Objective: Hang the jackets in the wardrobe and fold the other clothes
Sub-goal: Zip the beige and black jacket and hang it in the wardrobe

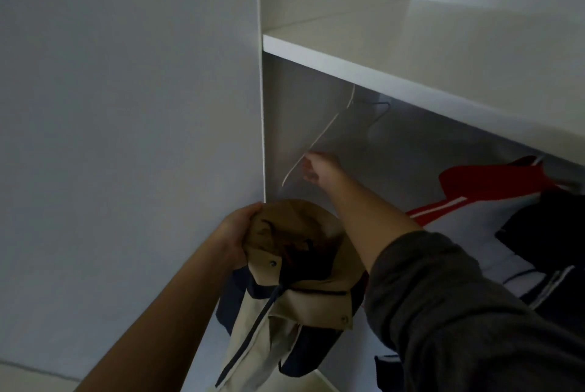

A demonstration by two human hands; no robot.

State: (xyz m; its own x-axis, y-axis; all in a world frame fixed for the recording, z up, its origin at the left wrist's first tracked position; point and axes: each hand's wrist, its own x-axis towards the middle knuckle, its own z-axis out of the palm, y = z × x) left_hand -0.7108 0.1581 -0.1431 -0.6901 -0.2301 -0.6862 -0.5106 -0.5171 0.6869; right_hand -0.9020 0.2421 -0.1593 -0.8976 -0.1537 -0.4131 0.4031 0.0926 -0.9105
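Note:
My left hand (pixel 235 235) grips the collar of a tan, cream and navy jacket (pixel 294 290), which hangs down in front of the wardrobe's left side. My right hand (pixel 318 168) reaches inside the wardrobe and holds the lower end of a thin white wire hanger (pixel 323 132). The hanger's top goes up behind the shelf edge, where its hook is hidden. A second, darker hanger (pixel 376 111) hangs just behind it.
A white shelf (pixel 411 75) runs across the wardrobe above the hanging space. At the right hang a red and white jacket (pixel 493 189) and a dark garment (pixel 544 233). The wardrobe's left side panel (pixel 262 106) meets a plain grey wall (pixel 126 106).

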